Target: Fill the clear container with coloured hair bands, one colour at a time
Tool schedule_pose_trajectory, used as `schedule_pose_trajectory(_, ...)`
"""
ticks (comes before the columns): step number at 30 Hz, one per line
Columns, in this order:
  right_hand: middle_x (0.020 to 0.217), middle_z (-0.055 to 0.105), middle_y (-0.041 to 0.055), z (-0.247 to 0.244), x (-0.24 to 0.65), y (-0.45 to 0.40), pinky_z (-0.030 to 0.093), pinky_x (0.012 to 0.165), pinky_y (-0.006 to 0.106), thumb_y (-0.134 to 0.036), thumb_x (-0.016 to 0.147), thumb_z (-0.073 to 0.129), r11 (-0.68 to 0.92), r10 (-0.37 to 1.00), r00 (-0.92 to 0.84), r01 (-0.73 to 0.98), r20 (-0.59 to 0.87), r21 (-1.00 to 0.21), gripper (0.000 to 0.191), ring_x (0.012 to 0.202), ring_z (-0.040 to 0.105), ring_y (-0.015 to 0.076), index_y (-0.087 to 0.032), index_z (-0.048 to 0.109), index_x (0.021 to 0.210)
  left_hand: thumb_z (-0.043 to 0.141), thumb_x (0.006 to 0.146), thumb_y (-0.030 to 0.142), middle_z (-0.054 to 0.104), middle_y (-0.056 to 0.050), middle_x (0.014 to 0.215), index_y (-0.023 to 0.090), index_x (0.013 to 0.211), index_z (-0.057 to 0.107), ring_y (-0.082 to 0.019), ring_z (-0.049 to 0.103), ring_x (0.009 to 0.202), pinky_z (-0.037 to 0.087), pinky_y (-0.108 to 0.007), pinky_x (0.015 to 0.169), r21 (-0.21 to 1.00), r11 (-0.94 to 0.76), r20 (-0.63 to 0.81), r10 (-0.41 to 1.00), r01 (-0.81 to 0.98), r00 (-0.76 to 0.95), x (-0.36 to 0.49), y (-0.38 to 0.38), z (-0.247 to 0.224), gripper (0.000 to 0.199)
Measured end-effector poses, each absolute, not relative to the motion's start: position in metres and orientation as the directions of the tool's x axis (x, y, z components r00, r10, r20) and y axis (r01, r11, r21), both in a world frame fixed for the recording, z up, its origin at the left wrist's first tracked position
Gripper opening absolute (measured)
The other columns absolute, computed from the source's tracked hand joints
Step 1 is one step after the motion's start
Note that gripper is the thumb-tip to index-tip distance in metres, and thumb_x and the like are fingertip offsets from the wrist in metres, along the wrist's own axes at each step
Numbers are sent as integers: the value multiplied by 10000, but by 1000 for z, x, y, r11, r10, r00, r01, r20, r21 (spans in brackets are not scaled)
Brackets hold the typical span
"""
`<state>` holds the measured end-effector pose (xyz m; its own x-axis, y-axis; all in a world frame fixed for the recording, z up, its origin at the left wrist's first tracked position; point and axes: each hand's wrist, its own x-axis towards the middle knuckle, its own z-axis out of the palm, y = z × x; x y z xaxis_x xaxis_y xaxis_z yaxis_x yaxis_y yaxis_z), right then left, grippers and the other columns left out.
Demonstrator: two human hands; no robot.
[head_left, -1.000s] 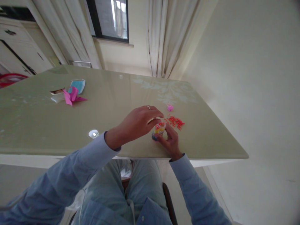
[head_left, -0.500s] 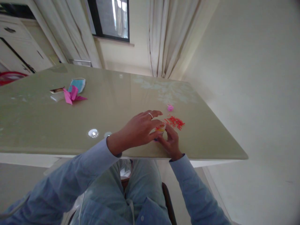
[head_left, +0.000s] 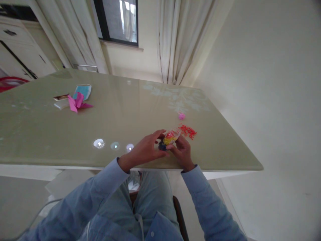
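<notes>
A small clear jar is tilted between my hands, its mouth toward the far right. Dark blue, yellow and red layers show inside; they look like small rubber bands. My right hand grips the jar's near right side with thumb and fingers. My left hand is curled about its dark base, fingers on the far side and thumb on the near side. Just beyond the jar lies a loose pile of small red bands. Behind that pile sits a small pink piece, perhaps a lid.
A glossy greenish table stretches ahead, its near edge under my forearms. Far left lie a pink folded-paper piece, a blue face mask and a small clear packet. A wall stands at the right.
The jar has gone from nearly upright, mostly covered by my left hand, to tilted and in plain view. My left hand has drawn back from its top to its base.
</notes>
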<state>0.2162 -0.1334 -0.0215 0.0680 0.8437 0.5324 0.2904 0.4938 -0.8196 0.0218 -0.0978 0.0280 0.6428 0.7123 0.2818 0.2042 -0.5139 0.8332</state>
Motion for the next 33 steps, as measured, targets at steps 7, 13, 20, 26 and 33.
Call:
schedule_pose_trajectory(7, 1224, 654, 103, -21, 213, -130, 561, 951, 421, -573, 837, 716, 471, 854, 74, 313, 515, -825, 419, 1142, 626, 268, -265, 729, 1120, 795, 763, 343, 717, -118, 1246, 185, 1319, 565, -262, 693, 1125, 579, -400, 952, 918, -372, 241, 800, 139, 549, 25, -99, 3, 622)
schedule_pose_trajectory(13, 1339, 598, 110, -15, 229, -132, 601, 867, 377, -446, 909, 690, 456, 860, 122, 250, 495, -854, 442, 1149, 644, 229, -313, 617, 1324, 799, 760, 388, 727, -122, 1214, 161, 1255, 607, -253, 720, 1067, 582, -392, 963, 948, -286, 183, 851, 142, 491, 3, -90, -5, 578)
schedule_pose_trajectory(20, 1335, 610, 128, -6, 312, -130, 594, 903, 419, -461, 805, 790, 256, 875, 252, 483, 413, -838, 640, 1179, 632, 246, -284, 559, 1374, 791, 753, 380, 743, -127, 1146, 146, 1164, 612, -243, 738, 1004, 588, -382, 942, 977, -197, 150, 905, 78, 398, -16, -88, -7, 506)
schedule_pose_trajectory(26, 1314, 648, 183, -18, 379, -119, 587, 857, 459, -521, 733, 804, 36, 951, 194, 706, 243, -707, 711, 1151, 655, 313, -209, 620, 1344, 767, 779, 370, 742, -119, 1141, 154, 1174, 608, -231, 739, 982, 588, -356, 928, 966, -234, 173, 901, 109, 398, -17, -87, -11, 478)
schedule_pose_trajectory(33, 1097, 740, 151, -10, 399, -101, 575, 815, 397, -287, 853, 689, 72, 985, -7, 924, 171, -375, 441, 915, 704, 253, -179, 696, 1280, 785, 764, 392, 752, -114, 1109, 162, 1172, 616, -246, 745, 963, 597, -371, 906, 968, -218, 155, 910, 126, 385, -16, -87, -11, 498)
